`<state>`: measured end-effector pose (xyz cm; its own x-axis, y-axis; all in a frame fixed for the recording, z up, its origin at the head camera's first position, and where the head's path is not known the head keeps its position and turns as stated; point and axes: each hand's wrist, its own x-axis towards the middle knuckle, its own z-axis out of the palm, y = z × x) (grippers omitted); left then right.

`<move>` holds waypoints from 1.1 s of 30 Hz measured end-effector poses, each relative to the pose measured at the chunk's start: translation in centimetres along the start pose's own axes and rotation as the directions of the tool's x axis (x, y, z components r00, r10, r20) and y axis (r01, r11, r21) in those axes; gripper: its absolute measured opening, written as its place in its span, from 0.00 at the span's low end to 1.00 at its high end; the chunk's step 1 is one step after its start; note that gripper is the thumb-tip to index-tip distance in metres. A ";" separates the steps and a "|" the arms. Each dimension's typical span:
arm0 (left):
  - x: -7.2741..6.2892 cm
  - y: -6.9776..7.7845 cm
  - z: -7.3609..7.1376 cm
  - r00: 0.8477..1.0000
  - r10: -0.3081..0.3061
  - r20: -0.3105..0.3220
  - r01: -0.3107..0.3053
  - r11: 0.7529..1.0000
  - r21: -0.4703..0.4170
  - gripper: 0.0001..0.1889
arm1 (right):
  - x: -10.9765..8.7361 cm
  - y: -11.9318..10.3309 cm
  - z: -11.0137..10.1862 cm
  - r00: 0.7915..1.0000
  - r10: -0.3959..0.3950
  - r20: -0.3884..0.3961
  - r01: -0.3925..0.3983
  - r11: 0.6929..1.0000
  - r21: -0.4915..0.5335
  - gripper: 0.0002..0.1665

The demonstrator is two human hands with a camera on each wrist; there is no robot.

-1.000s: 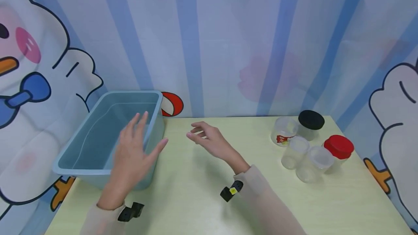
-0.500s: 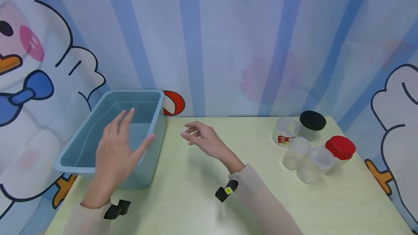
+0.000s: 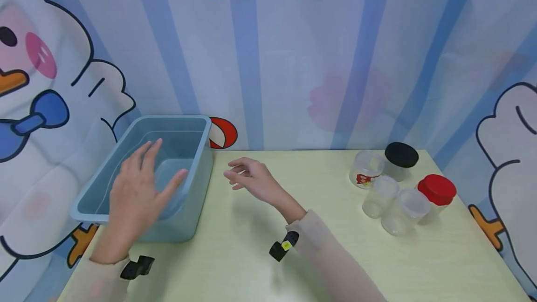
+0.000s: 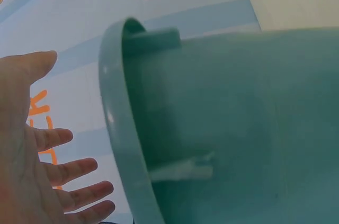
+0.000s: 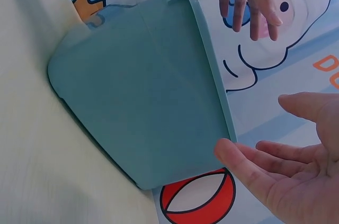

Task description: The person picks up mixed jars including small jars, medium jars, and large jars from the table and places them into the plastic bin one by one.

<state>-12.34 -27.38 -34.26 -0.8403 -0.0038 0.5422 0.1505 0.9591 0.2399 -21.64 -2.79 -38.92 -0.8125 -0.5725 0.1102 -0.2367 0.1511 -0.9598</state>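
Observation:
A blue-green plastic bin (image 3: 197,176) stands at the left of the table. My left hand (image 3: 136,190) is held over the bin's near part, fingers spread and thumb out, holding nothing. In the left wrist view its fingers (image 4: 74,171) are apart from the bin's rim (image 4: 114,113). To the right of the bin, my right hand (image 3: 256,181) hovers above the table with loosely bent fingers and nothing in them. In the right wrist view, the right hand (image 5: 286,166) is beside the bin wall (image 5: 143,91), a fingertip overlapping the rim's edge.
At the table's right stand several clear plastic jars: one with a black lid (image 3: 401,154), one with a red lid (image 3: 437,189), a wide one with a red label (image 3: 366,169), and smaller pale-topped ones (image 3: 404,211). A printed curtain (image 3: 285,59) hangs behind the table (image 3: 235,264).
My left hand has moved left, farther over the bin. My right hand has drifted left toward the bin's side. The bin and jars stay in place; the head view shifted slightly at first.

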 end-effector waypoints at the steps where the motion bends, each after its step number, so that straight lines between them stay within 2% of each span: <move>1: 0.0 -0.2 -0.2 1.000 -0.012 0.008 0.012 1.000 -0.001 0.45 | 0.1 0.0 0.1 1.000 0.001 0.003 -0.001 1.000 0.007 0.27; 6: 0.1 -1.5 -1.1 0.998 -0.048 0.031 0.049 0.999 -0.009 0.44 | 0.3 -0.3 0.6 1.000 0.005 0.018 -0.006 0.999 0.037 0.26; 10: 0.3 -2.4 -1.8 0.998 -0.055 0.031 0.055 0.998 -0.016 0.44 | 0.4 -0.3 1.0 0.999 0.019 0.025 -0.021 0.996 0.085 0.26; 17: 0.3 -4.1 -2.7 0.989 -0.112 0.093 0.116 0.993 -0.037 0.43 | 0.6 -0.6 1.9 0.998 0.045 0.035 -0.049 0.989 0.142 0.26; 30: 0.2 -7.3 -2.8 0.967 -0.209 0.144 0.206 0.978 0.032 0.43 | 1.1 -0.7 3.2 0.995 0.087 0.052 -0.097 0.969 0.226 0.28; 33: 0.2 -7.9 -2.7 0.964 -0.219 0.151 0.216 0.976 0.035 0.40 | 1.1 -0.9 3.5 0.993 0.106 0.056 -0.116 0.960 0.254 0.28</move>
<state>-12.25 -35.75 -33.86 -0.9218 -0.1708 0.3481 -0.0529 0.9448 0.3233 -20.49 -6.35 -38.88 -0.8019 -0.5974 -0.0063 0.0029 0.0067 -1.0000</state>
